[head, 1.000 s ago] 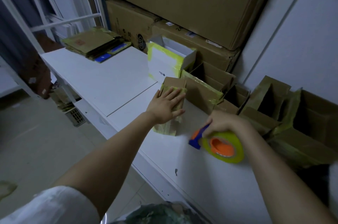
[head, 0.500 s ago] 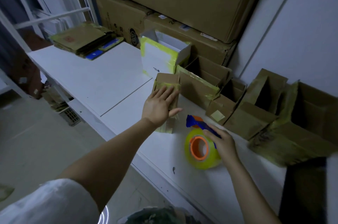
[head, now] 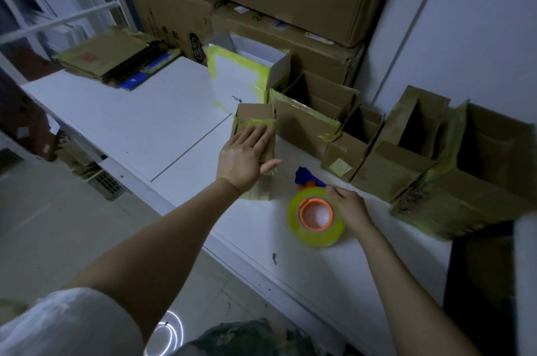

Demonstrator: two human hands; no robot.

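Head view. Small brown cardboard box banded with yellowish tape stands upright on the white table, just left of the yellow tape roll with orange core. Our left hand lies flat on its near face, fingers straight, pressing. We judge it light, stiff yet crushable, its tape slick; best held across both side walls. Right hand touches the roll's right rim; fingertips hidden, so we cannot tell its grip. Box contents and base unseen; roll blurred.

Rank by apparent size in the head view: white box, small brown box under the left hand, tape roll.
1. white box, clearly largest.
2. small brown box.
3. tape roll; it sits nearer the camera, so the last two are unsure.
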